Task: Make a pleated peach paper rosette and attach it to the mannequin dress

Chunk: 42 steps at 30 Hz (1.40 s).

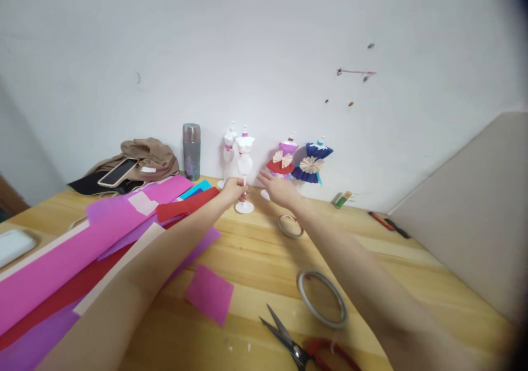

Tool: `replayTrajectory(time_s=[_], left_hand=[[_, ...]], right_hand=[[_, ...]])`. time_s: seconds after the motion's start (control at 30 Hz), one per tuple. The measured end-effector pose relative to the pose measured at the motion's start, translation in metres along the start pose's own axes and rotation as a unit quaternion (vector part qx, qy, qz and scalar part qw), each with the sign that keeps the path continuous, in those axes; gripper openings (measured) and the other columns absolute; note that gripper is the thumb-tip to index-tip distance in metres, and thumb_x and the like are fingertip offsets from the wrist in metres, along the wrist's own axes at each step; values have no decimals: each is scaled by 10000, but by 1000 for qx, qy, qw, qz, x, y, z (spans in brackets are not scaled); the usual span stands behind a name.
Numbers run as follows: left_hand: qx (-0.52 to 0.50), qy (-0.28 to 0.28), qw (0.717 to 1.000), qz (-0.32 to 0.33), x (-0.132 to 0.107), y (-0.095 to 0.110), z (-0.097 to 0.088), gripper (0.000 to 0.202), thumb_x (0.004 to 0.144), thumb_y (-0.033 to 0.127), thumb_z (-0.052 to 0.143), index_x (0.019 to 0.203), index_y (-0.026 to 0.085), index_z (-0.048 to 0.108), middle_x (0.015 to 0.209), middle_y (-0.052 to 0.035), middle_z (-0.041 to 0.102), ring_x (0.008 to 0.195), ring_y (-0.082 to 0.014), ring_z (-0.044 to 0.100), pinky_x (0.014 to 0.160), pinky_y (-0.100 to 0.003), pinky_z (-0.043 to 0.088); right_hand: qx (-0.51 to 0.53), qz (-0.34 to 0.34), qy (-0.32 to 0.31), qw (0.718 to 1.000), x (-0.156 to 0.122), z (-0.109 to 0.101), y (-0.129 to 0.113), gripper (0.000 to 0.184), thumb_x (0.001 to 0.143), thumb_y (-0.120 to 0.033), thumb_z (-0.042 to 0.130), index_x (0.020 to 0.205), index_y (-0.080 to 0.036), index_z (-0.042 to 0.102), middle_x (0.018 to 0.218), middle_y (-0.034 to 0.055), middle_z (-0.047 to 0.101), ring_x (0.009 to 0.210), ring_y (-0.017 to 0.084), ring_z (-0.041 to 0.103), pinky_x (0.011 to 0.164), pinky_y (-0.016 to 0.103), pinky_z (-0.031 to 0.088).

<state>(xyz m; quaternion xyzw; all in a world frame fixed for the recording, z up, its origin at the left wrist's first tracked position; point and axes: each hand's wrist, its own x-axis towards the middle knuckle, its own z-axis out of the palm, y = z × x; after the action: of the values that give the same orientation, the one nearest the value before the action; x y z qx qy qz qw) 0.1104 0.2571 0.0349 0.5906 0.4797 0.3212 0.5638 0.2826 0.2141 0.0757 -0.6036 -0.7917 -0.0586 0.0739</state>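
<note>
My left hand [234,191] is closed around the thin pole of a small white mannequin [245,153], which stands upright on its round base. Just behind it stands a second white mannequin [229,145] with a pink band at the waist. Reaching across the table, my right hand [280,189] has its fingers stretched out to the left. It is in front of a mannequin dressed in purple and red paper [281,162] with a cream bow, hiding its pole and part of its base. Beside that is a mannequin in a navy paper dress [317,162] with a cream fan bow.
Crepe paper sheets [53,261] in pink, red and purple cover the left side. Nearer me lie a pink square [210,295], scissors [295,349] with open blades, and tape rolls [322,299]. A flask [192,152], a phone [118,173] and brown cloth [152,156] sit by the wall.
</note>
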Motion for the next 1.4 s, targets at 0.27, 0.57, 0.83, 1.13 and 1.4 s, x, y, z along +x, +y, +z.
replayTrajectory(time_s=[0.27, 0.57, 0.83, 1.13, 1.4], left_hand=[[-10, 17, 999, 36, -21, -4, -8, 210, 948, 272, 616, 1069, 104, 646, 992, -69, 677, 788, -135, 654, 713, -298, 571], [-35, -5, 991, 130, -79, -5, 3, 41, 806, 85, 669, 779, 96, 698, 663, -10, 671, 404, -29, 400, 431, -184, 319], [-39, -44, 976, 212, -124, -31, 2, 95, 805, 183, 629, 809, 116, 697, 677, -3, 650, 627, -109, 569, 595, -203, 430], [36, -49, 959, 276, -140, -64, 11, 497, 801, 124, 527, 1295, 162, 563, 672, 49, 595, 542, -80, 486, 528, -189, 368], [202, -22, 932, 300, -156, -64, 9, 371, 893, 245, 541, 1260, 204, 579, 820, -15, 680, 703, -163, 612, 628, -247, 458]], right_hand=[[80, 23, -158, 984, -16, 17, -10, 326, 969, -372, 602, 1231, -178, 620, 1244, 91, 636, 1047, 213, 650, 887, 426, 568], [306, 65, -6, 950, -76, 15, -61, 372, 896, -191, 544, 1236, -215, 694, 1101, 71, 770, 735, 178, 725, 631, 273, 551], [377, 88, 98, 917, -119, 18, -101, 422, 940, -412, 485, 1211, -164, 693, 1020, 95, 763, 587, 146, 641, 603, 286, 506], [321, 44, 131, 937, -130, 30, -113, 207, 861, -332, 614, 790, -176, 731, 764, 62, 719, 691, 177, 595, 654, 276, 390], [317, 40, 107, 942, -135, 21, -110, 352, 897, -311, 525, 593, -177, 642, 620, 35, 664, 582, 149, 566, 578, 253, 352]])
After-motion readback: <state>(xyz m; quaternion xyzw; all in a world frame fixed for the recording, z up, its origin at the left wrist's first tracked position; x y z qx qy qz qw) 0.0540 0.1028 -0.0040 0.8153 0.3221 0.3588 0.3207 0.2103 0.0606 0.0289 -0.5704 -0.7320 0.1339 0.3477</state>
